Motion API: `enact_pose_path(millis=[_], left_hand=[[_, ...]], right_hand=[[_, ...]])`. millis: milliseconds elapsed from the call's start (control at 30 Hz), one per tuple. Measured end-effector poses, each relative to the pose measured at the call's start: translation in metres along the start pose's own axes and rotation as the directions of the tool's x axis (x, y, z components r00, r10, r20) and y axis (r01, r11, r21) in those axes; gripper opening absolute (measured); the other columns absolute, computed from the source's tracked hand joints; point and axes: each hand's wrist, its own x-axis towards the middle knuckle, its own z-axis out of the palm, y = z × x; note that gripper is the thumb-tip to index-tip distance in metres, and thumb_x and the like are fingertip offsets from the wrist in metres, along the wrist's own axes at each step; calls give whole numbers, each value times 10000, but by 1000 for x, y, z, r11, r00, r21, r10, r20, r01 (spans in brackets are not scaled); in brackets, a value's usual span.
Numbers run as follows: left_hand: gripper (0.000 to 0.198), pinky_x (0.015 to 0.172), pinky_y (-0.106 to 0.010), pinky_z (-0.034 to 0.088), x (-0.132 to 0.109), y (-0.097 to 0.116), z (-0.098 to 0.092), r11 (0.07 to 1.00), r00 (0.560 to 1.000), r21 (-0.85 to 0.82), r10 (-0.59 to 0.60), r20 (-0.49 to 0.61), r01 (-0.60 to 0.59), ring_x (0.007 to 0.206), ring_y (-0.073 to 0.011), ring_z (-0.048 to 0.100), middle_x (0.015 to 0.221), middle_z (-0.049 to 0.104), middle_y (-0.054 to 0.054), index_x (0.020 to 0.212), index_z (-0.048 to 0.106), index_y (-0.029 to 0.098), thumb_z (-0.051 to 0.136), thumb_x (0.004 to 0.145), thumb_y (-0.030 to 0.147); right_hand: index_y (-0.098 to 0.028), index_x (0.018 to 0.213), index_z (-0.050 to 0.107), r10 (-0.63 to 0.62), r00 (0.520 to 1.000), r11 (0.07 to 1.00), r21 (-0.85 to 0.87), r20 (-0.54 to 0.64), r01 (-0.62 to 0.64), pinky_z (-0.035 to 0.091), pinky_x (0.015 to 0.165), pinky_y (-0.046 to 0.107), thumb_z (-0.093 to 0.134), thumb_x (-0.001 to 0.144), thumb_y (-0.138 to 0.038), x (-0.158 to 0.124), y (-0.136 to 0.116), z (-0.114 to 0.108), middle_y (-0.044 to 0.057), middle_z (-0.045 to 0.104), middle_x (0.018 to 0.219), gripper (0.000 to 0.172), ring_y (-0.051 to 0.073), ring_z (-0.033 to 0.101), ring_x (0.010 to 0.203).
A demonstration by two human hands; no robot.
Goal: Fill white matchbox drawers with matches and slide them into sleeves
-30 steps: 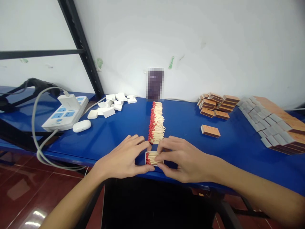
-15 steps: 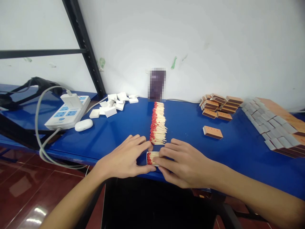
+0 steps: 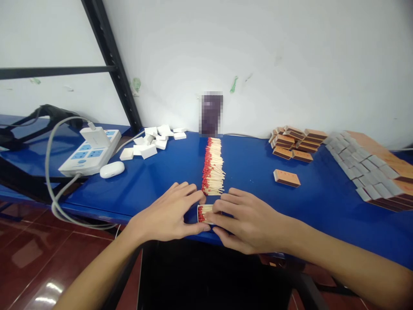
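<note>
A small white tray filled with red-tipped matches (image 3: 204, 213) lies at the table's front edge, its right part hidden by fingers. My left hand (image 3: 171, 211) curves around its left end, with thumb and forefinger gripping its long sides. My right hand (image 3: 247, 221) closes over the right end, a fingertip resting on the matches. Just beyond my hands, a long row of loose matches (image 3: 213, 170) runs back toward the wall, red heads to the left.
White trays (image 3: 148, 150) are heaped at the back left, near a power strip (image 3: 92, 153) and a white earbud case (image 3: 112, 169). One matchbox (image 3: 287, 178) lies right, before piled matchboxes (image 3: 284, 141). Grey-wrapped blocks (image 3: 364, 165) stand far right.
The whole view has shifted very slightly. Both hands keep nearly the same place around the tray of matches.
</note>
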Motion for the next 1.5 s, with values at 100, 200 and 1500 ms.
enact_pose_path(millis=[100, 200, 1500], left_hand=[[369, 844, -359, 346, 0, 0, 0, 1000, 1000, 5, -3, 3, 3, 900, -203, 487, 955, 538, -13, 979, 528, 213, 558, 865, 562], [386, 872, -373, 344, 0, 1, -1, 1000, 1000, 8, -12, 19, 12, 910, -210, 489, 964, 541, -13, 1006, 528, 222, 566, 855, 575], [267, 868, -335, 426, 1, -5, 0, 997, 990, -54, -64, -126, 57, 934, -187, 531, 980, 579, -29, 1067, 572, 221, 319, 988, 255]], right_hand=[[-158, 942, 666, 40, 997, 999, -14, -61, -41, 350, 644, 299, 508, 896, -230, 0, 6, -3, 34, 626, 771, 179, 145, 511, 666], [-149, 920, 674, 188, 976, 978, -66, -108, -196, 321, 617, 289, 508, 901, -211, -2, 18, -3, 27, 624, 711, 178, 138, 512, 625], [-181, 787, 609, 475, 858, 838, 198, 196, -509, 295, 681, 282, 525, 893, -193, -1, 29, 9, -37, 553, 625, 136, 97, 437, 572]])
